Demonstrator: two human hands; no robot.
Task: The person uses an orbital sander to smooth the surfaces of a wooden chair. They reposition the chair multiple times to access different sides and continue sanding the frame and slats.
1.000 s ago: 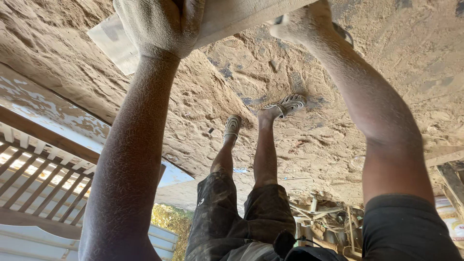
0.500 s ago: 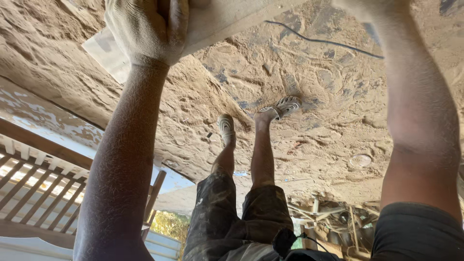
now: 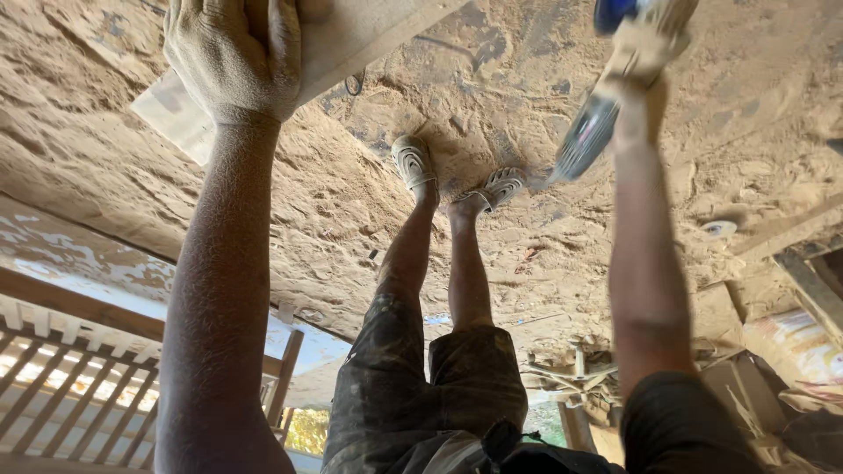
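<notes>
Left hand (image 3: 233, 57) pressed flat on pale board (image 3: 351, 35); right hand (image 3: 645, 39) clenched round power tool (image 3: 588, 132), just right of board, nozzle pointing away toward sandals (image 3: 457, 175).

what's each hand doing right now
Left hand: pressed flat, open, on a pale wooden board.
Right hand: closed on a dusty power tool.
</notes>
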